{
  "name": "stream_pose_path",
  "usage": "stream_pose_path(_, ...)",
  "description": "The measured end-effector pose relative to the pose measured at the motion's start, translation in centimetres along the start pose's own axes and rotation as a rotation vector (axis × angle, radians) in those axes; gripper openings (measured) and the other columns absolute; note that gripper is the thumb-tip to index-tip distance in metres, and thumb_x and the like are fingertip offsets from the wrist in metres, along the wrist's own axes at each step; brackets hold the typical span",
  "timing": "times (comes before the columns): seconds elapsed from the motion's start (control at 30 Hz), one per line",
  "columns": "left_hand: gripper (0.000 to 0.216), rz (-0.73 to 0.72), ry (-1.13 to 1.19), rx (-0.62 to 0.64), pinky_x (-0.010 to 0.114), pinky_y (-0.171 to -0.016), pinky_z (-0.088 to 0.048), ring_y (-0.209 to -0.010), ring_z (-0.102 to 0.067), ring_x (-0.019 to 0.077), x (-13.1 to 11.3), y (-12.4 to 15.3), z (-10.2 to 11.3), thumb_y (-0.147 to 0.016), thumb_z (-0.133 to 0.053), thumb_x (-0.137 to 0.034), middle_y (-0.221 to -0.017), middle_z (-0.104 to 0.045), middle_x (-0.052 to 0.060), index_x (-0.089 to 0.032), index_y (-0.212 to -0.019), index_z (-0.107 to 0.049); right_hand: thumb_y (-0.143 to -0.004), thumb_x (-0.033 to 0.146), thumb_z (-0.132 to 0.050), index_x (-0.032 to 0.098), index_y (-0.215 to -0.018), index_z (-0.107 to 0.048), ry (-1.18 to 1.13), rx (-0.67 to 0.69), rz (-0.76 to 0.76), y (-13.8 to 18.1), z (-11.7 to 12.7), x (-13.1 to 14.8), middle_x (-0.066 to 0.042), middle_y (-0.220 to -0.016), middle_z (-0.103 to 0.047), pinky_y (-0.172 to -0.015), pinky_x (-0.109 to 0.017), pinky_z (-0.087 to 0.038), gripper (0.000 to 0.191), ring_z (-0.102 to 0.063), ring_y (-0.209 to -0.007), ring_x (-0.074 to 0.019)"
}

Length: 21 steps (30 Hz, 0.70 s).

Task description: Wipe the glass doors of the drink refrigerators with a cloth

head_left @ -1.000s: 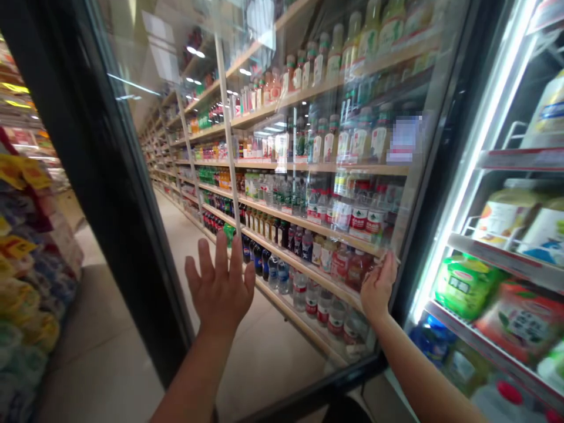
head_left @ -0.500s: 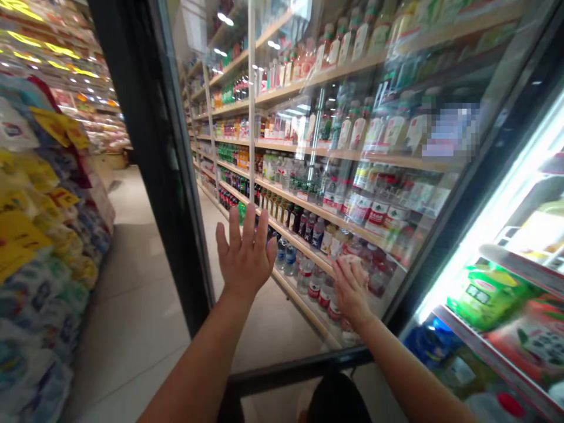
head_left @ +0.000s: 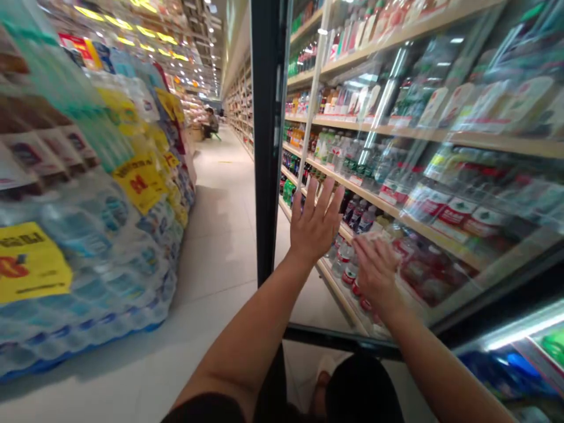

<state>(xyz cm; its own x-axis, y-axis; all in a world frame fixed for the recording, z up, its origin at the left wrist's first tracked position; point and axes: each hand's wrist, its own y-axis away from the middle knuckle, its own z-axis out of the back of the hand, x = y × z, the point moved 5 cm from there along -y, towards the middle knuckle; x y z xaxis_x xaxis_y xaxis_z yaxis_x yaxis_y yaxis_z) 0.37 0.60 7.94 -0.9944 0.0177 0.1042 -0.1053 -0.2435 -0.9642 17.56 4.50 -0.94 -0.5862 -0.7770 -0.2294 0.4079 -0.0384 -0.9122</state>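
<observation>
My left hand (head_left: 314,226) is stretched out with its fingers spread, at the glass door (head_left: 379,170), between the black frame and the middle of the pane. Lower and to the right, my right hand (head_left: 374,267) is bent over what looks like a crumpled white cloth (head_left: 388,236) against the glass. Most of the cloth is hidden by my fingers. The door stands open, held in a black frame (head_left: 267,141). Bottles on wooden shelves (head_left: 370,191) show through the pane, partly blurred by reflections.
To the left, stacked packs of bottled water (head_left: 88,258) carry yellow price signs (head_left: 33,261). A tiled aisle (head_left: 215,235) runs back beside them, with a seated person (head_left: 210,122) far off. The lit cooler (head_left: 520,358) with bagged goods is at the lower right.
The view has swung left, so the door and both hands sit further right and more stacked water shows. The right hand has come nearer to the left hand; the left stays spread.
</observation>
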Motion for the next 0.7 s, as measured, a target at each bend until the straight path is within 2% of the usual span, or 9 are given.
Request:
stream_pose_path(0.07,0.057,0.016,0.017,0.036,0.054,-0.134,-0.002,-0.163,-0.002,0.0266,0.0,0.0,-0.1,-0.108,-0.043,-0.028,-0.172,-0.027,0.009,-0.020,-0.164,-0.034,-0.099,0.010,-0.052,0.026,-0.158,-0.050,0.059,-0.093,-0.034,-1.3,0.1,-0.1,-0.006,-0.142,-0.071,-0.129,-0.048,-0.032,0.061,-0.057,-0.141,-0.0256)
stream_pose_path(0.13,0.057,0.018,0.022,0.048,0.054,-0.134,-0.003,-0.163,-0.004,0.0257,0.1,0.1,0.0,-0.108,-0.044,-0.026,-0.172,-0.029,0.008,-0.021,-0.164,-0.035,-0.098,0.007,-0.051,0.024,-0.158,-0.050,0.070,-0.111,0.020,-1.4,-0.4,1.0,-0.006,-0.137,-0.074,-0.130,-0.044,-0.029,0.062,-0.059,-0.139,-0.0238)
stream_pose_path(0.23,0.056,-0.009,0.022,0.048,0.051,-0.135,-0.007,-0.163,-0.006,0.0246,0.6,0.3,0.5,-0.107,-0.045,-0.023,-0.170,-0.034,0.009,-0.021,-0.163,-0.037,-0.098,0.002,-0.044,0.022,-0.152,-0.058,-0.027,0.028,0.172,-0.2,-1.3,3.5,-0.002,-0.127,-0.079,-0.131,-0.035,-0.025,0.059,-0.067,-0.126,-0.0169)
stream_pose_path(0.3,0.056,-0.035,0.022,0.050,0.049,-0.135,-0.010,-0.162,-0.010,0.0244,1.0,0.7,0.8,-0.107,-0.046,-0.023,-0.168,-0.037,0.009,-0.021,-0.162,-0.039,-0.099,0.001,-0.042,0.024,-0.149,-0.060,-0.088,0.107,0.196,-0.3,-1.3,4.0,-0.001,-0.128,-0.079,-0.131,-0.034,-0.027,0.058,-0.068,-0.124,-0.0150)
stream_pose_path(0.37,0.056,-0.058,0.017,0.029,0.048,-0.135,-0.009,-0.161,-0.013,0.0250,1.2,1.0,1.1,-0.107,-0.047,-0.024,-0.167,-0.039,0.010,-0.021,-0.162,-0.039,-0.098,0.001,-0.044,0.023,-0.151,-0.058,-0.080,0.066,0.126,-1.5,-0.6,3.3,-0.003,-0.133,-0.076,-0.130,-0.038,-0.030,0.059,-0.064,-0.132,-0.0170)
stream_pose_path(0.43,0.056,-0.084,-0.004,-0.021,0.048,-0.135,-0.007,-0.161,-0.012,0.0262,1.3,1.3,1.4,-0.106,-0.050,-0.024,-0.165,-0.041,0.011,-0.020,-0.161,-0.041,-0.098,0.002,-0.047,0.021,-0.153,-0.055,-0.026,-0.038,0.030,-2.8,0.1,2.2,-0.006,-0.138,-0.073,-0.129,-0.042,-0.031,0.059,-0.057,-0.141,-0.0207)
stream_pose_path(0.5,0.055,-0.106,-0.039,-0.078,0.048,-0.135,-0.005,-0.161,-0.010,0.0270,1.2,1.3,1.6,-0.105,-0.052,-0.024,-0.163,-0.044,0.011,-0.017,-0.159,-0.045,-0.098,0.002,-0.048,0.020,-0.153,-0.056,0.020,-0.099,-0.015,-2.9,0.1,2.0,-0.008,-0.139,-0.072,-0.130,-0.045,-0.030,0.058,-0.055,-0.143,-0.0228)
stream_pose_path(0.6,0.055,-0.118,-0.059,-0.105,0.047,-0.135,-0.005,-0.161,-0.010,0.0263,1.2,1.3,1.6,-0.104,-0.053,-0.023,-0.162,-0.046,0.011,-0.016,-0.159,-0.045,-0.099,0.002,-0.042,0.019,-0.144,-0.064,-0.030,0.018,0.113,-0.3,-1.5,3.7,-0.004,-0.134,-0.076,-0.131,-0.039,-0.026,0.053,-0.061,-0.134,-0.0192)
stream_pose_path(0.7,0.058,-0.105,-0.046,-0.083,0.048,-0.135,-0.006,-0.161,-0.012,0.0260,1.4,1.3,1.2,-0.104,-0.053,-0.023,-0.162,-0.045,0.011,-0.018,-0.161,-0.042,-0.101,0.004,-0.038,0.017,-0.139,-0.068,-0.152,0.216,0.321,2.6,-3.1,5.7,-0.003,-0.134,-0.075,-0.126,-0.030,-0.032,0.049,-0.064,-0.126,-0.0141)
